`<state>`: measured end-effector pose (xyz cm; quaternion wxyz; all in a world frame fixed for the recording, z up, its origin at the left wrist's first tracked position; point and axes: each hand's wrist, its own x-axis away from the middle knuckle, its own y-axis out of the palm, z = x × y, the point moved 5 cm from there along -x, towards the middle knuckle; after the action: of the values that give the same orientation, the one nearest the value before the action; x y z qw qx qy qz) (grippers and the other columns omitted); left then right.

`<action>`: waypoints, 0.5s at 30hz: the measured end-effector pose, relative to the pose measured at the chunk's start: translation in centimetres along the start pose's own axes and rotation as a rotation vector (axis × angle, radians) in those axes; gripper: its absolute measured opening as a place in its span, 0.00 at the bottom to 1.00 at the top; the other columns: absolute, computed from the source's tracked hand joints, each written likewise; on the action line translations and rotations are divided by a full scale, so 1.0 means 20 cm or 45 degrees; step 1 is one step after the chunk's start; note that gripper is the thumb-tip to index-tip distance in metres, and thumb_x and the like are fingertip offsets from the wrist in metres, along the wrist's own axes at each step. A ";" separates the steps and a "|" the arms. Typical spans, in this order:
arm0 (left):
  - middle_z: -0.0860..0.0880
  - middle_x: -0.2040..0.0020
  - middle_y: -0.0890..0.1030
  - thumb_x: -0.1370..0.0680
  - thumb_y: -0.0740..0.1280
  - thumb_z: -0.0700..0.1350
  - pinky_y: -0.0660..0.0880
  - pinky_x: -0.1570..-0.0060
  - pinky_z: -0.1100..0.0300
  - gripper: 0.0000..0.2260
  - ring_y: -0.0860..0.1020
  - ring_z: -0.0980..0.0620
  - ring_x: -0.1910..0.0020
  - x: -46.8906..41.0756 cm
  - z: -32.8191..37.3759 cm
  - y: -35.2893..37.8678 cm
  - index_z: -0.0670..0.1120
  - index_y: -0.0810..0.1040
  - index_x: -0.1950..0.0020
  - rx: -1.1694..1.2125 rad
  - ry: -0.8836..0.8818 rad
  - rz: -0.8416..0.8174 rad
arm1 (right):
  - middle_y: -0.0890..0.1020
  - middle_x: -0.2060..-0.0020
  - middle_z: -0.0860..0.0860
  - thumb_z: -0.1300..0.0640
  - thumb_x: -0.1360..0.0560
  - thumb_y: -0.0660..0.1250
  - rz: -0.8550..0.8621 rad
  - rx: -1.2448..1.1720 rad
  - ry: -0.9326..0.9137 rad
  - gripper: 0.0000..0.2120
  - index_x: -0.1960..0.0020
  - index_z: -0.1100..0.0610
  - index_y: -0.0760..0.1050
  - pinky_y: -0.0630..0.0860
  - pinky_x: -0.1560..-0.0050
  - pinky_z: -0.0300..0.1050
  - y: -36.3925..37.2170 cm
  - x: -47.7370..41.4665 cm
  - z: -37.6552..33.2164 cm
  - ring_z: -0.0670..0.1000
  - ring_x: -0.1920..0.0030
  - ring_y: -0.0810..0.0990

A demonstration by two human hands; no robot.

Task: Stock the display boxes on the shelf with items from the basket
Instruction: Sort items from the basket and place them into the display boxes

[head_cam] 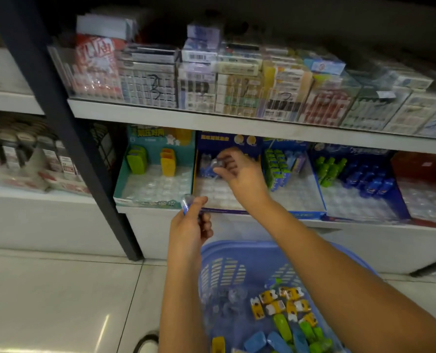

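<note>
1. Left grip point(189, 230) pinches a small clear-capped blue item point(187, 204) between thumb and fingers, above the blue basket point(223, 250) of yellow, green and blue packets.
2. Right grip point(240, 174) curls round a second clear item point(215, 163) inside the dark blue display box point(227, 138) on the lower shelf point(161, 233).
3. Just left of that box, a teal display box point(158, 146) holds green and yellow pieces.
4. Higher, the upper shelf point(212, 118) carries stacked packs.

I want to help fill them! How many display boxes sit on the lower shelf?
5, left to right: teal box, navy box, blue box, dark blue box, red box. More may hide offscreen.
</note>
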<state>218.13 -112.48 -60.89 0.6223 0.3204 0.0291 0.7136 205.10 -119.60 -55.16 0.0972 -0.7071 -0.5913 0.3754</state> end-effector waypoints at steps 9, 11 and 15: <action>0.50 0.75 0.72 0.18 0.53 0.55 0.64 0.78 0.66 0.19 0.67 0.56 0.79 -0.04 0.06 -0.09 0.45 0.77 0.54 0.112 -0.025 -0.031 | 0.81 0.47 0.55 0.59 0.25 0.68 -0.316 0.356 0.035 0.11 0.44 0.59 0.77 0.74 0.47 0.45 0.18 -0.13 0.04 0.53 0.50 0.79; 0.49 0.74 0.75 0.18 0.53 0.55 0.66 0.77 0.65 0.18 0.70 0.56 0.78 -0.04 0.06 -0.08 0.45 0.77 0.54 0.118 -0.024 -0.030 | 0.80 0.46 0.55 0.59 0.26 0.69 -0.330 0.377 0.053 0.12 0.43 0.58 0.78 0.70 0.49 0.39 0.18 -0.15 0.05 0.51 0.50 0.77; 0.48 0.69 0.84 0.17 0.52 0.53 0.74 0.74 0.66 0.18 0.79 0.55 0.73 -0.04 0.06 -0.06 0.45 0.76 0.52 0.086 -0.016 -0.043 | 0.73 0.42 0.54 0.56 0.28 0.71 -0.284 0.506 0.011 0.12 0.45 0.57 0.80 0.66 0.45 0.39 0.18 -0.15 0.06 0.53 0.41 0.71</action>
<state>219.85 -113.29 -60.84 0.6232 0.3452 0.0548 0.6996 206.95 -123.78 -56.81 0.2782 -0.6059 -0.5798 0.4684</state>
